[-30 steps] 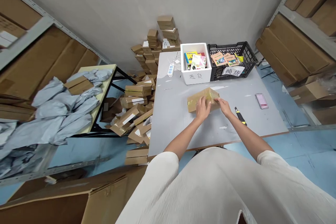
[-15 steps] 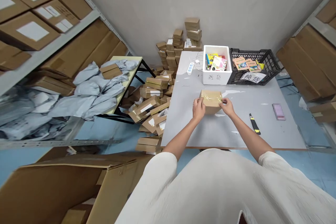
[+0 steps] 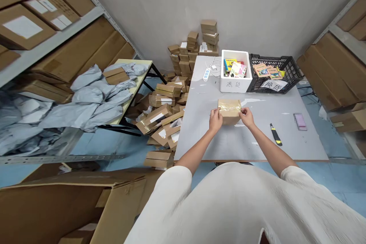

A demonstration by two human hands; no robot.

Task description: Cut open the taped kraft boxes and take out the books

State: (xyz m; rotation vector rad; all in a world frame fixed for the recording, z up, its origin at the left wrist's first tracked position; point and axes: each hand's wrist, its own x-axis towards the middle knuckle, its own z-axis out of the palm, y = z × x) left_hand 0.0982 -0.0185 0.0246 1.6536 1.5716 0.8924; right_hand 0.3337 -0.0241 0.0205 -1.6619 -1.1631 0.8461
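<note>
A small cardboard box (image 3: 230, 116) rests on the grey table, with shiny, wrinkled clear tape (image 3: 228, 106) across its top. My left hand (image 3: 215, 119) grips the box at its left end, fingers curled against the edge. At the opposite end my right hand (image 3: 246, 117) is closed with thumb and fingers pinched at the box's right edge, by the end of the tape. To the right of that hand lies a black and yellow utility knife (image 3: 276, 135).
A white foam bin (image 3: 235, 85) and a black plastic crate (image 3: 292, 69), both with booklets, stand at the table's back. A phone (image 3: 300, 121) lies at right. Parcels (image 3: 157, 116) heap up on the floor left of the table (image 3: 200, 129). Grey mailing bags (image 3: 91, 95) cover a side table.
My view has shifted slightly. Both hands stay at the ends of the box, and the tape on top looks a little more spread and wrinkled.
</note>
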